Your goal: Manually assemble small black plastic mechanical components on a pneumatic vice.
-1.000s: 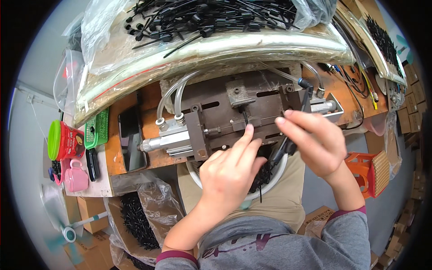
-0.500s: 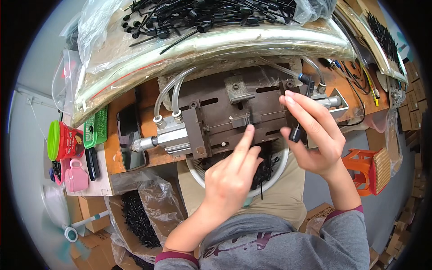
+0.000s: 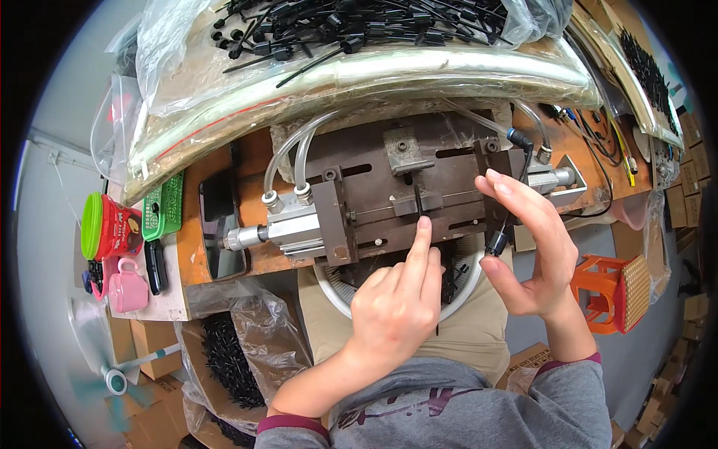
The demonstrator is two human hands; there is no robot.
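My left hand (image 3: 395, 303) has its index finger stretched out and the other fingers loosely bent. The fingertip touches the near end of a thin black rod (image 3: 419, 196) lying in the small centre block of a dark brown metal fixture (image 3: 359, 202). To the right, my right hand (image 3: 540, 251) holds a black plastic stem with a ribbed cap (image 3: 496, 243), cap downward, by the thumb and fingers. Part of that stem is hidden behind the fingers. Silver pneumatic cylinders (image 3: 293, 233) with clear hoses flank the fixture.
A heap of black capped stems (image 3: 299, 34) lies on the plastic-covered ledge beyond the fixture. A white-rimmed basin (image 3: 329, 288) with black parts sits below it. At left are a phone (image 3: 218, 224), green basket (image 3: 162, 209) and pink cup (image 3: 129, 286); an orange stool (image 3: 609, 292) stands at right.
The black rod in the centre block now shows more plainly, with my left fingertip at its near end. The cap in my right hand hangs slightly lower. The whole view has shifted a little.
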